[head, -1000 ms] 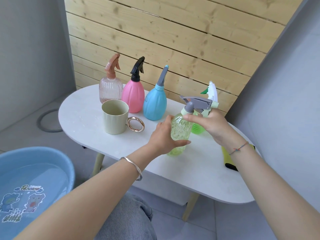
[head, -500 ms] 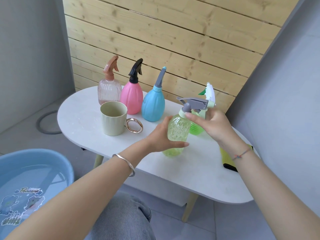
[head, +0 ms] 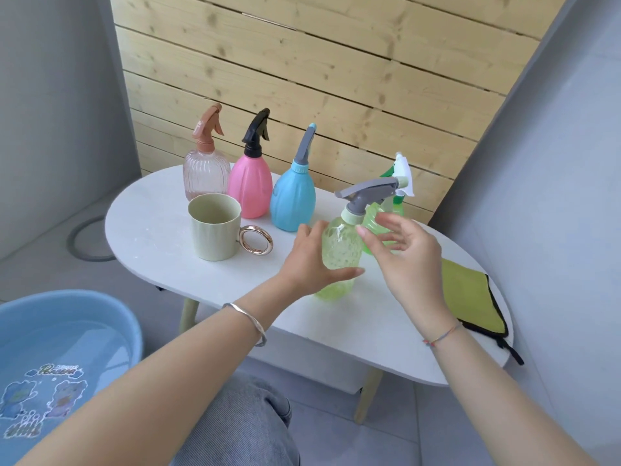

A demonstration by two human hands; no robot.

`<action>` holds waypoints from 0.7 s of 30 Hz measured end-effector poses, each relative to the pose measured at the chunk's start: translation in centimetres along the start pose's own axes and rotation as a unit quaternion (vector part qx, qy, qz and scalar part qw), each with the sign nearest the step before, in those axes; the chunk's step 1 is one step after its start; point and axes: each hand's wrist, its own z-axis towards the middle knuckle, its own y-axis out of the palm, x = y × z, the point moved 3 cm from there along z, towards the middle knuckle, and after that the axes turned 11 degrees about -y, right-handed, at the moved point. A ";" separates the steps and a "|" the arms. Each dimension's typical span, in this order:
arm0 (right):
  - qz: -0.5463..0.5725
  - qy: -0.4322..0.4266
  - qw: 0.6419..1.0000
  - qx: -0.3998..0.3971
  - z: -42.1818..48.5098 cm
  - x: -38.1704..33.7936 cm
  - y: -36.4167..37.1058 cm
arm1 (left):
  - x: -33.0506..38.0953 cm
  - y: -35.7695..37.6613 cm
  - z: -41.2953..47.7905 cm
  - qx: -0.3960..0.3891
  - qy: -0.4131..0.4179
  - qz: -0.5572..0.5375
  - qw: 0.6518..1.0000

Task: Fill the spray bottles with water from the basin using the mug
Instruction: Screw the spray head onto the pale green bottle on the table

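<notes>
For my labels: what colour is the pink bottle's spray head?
Black; the spray head of the pink bottle, best in the head view.

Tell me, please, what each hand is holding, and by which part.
The left hand grips the yellow-green spray bottle round its body; the right hand holds nothing.

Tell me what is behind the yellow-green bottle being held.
A darker green spray bottle with a white head; the right hand and the yellow-green bottle hide most of its body.

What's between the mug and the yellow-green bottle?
Head view: the gold ring handle of the mug, a bare strip of table, then the left hand holding the yellow-green bottle.
</notes>
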 end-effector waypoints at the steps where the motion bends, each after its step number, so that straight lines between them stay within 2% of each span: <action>1: 0.018 0.032 0.999 -0.030 0.3 0.5 0.4 | 0.1 0.1 -0.2 -0.021 0.008 -0.012 1.000; 3: 0.084 0.081 0.989 -0.091 1.1 1.0 1.2 | 0.0 -0.1 -0.5 -0.073 0.016 -0.029 0.997; 7: 0.206 0.056 0.966 -0.149 2.7 0.7 2.2 | -0.2 -0.5 -0.6 -0.107 0.029 -0.033 0.993; 10: 0.210 0.033 0.969 -0.123 3.2 0.8 2.2 | -0.2 -0.2 -0.4 -0.086 0.034 -0.041 0.995; 16: 0.096 -0.007 0.995 0.010 2.4 0.4 2.8 | -0.5 0.6 0.0 -0.035 0.037 -0.013 0.999; 18: 0.115 0.011 0.993 -0.021 2.8 0.6 2.6 | -0.6 0.1 0.3 -0.070 0.032 -0.012 0.997; 21: 0.197 0.055 0.970 -0.134 3.7 1.2 1.6 | -0.8 -0.9 1.2 -0.165 0.006 -0.033 0.986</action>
